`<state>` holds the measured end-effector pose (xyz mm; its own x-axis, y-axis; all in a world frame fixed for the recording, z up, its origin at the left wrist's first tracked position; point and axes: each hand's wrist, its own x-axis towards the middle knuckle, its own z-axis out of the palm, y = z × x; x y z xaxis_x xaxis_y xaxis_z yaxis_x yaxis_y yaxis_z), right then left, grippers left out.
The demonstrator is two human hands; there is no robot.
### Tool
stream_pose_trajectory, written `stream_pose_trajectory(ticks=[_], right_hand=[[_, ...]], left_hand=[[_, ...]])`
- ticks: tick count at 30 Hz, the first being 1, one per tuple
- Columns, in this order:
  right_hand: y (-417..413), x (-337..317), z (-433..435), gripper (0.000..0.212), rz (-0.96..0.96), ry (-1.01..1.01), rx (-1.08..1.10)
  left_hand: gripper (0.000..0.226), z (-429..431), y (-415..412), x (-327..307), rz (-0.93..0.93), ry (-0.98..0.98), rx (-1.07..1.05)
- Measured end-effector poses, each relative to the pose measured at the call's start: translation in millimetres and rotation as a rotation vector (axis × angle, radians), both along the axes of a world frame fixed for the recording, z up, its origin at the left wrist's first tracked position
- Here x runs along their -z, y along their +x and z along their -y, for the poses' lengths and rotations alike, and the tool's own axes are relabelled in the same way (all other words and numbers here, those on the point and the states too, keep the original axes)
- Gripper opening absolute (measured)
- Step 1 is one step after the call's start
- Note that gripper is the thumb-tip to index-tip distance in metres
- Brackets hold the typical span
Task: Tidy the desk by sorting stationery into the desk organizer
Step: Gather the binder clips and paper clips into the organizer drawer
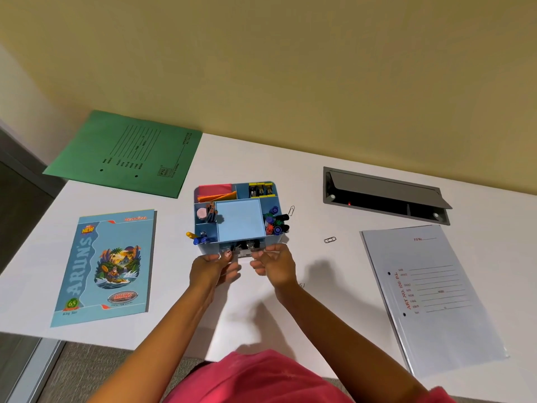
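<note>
The blue desk organizer point(239, 221) stands mid-desk. It holds pink and orange sticky notes, staple boxes, marker pens point(276, 223), pens and, in its front slot, black binder clips point(243, 246). Both hands meet at the organizer's front edge. My left hand point(210, 270) curls around a pale translucent thing point(234, 270), blurred, possibly a small clear box. My right hand point(273, 264) has its fingers bent at the front slot; whether it holds anything is hidden. Loose on the desk are a paper clip point(292, 211) and a small metal clip point(329, 239), both to the organizer's right.
A blue notebook point(104, 266) lies at the left and a green folder point(128, 152) at the back left. A white file point(430, 292) lies at the right, overhanging the desk's near edge. A grey cable hatch point(383, 196) stands open at the back right. A tiny clip point(301, 285) lies by my right wrist.
</note>
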<state>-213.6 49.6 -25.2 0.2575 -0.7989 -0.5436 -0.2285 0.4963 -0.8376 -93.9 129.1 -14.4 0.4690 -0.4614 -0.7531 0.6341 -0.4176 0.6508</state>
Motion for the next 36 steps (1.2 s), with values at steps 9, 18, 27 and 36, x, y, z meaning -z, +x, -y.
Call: stream_pose_trajectory(ticks=[9,18,27,36], right_hand=[[8.7,10.2,0.1,0.025,-0.099,-0.324,-0.144],[-10.5,58.7,-10.2,0.043,-0.507,-1.333,-0.603],[-3.9,54.8,-15.2,0.040,-0.632,-1.451,-0.639],[-22.3,49.6,-27.6,0.058,-0.468,-1.171,-0.741]], left_hand=[[0.019,15.5,-1.3,-5.2,-0.037,-0.043,-0.086],[0.018,7.6,0.4,8.7,0.059,0.057,-0.028],[0.014,-3.9,11.2,22.4,0.007,0.086,-0.076],[0.009,-10.8,8.1,28.8,0.057,0.073,-0.008]])
